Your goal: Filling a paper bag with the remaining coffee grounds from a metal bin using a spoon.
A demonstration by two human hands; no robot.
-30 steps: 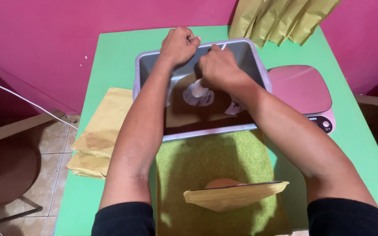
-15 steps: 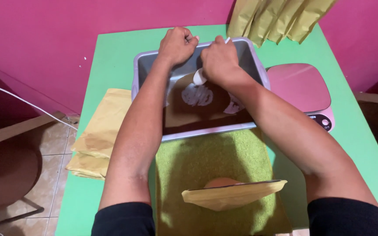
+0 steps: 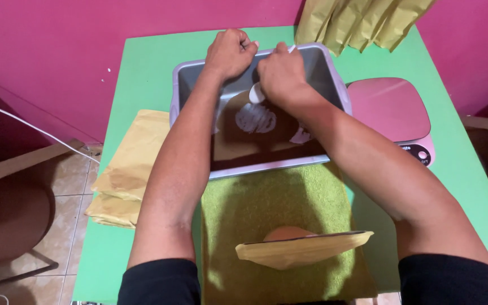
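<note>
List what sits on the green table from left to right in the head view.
Stack of yellow padded envelopes → grey tub with both hands over it → pink kitchen scale.

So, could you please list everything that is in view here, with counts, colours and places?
table: one, green, against a pink wall
tub: one, grey, table centre
white pieces: a few, inside tub
scale: one, pink, right of tub
towel: one, olive green, in front of tub
open envelope: one, yellow, on towel
envelope stack: yellow, left edge
envelope row: yellow, far right corner
left hand: fisted, over tub's far rim
right hand: closed on a small white item
</note>
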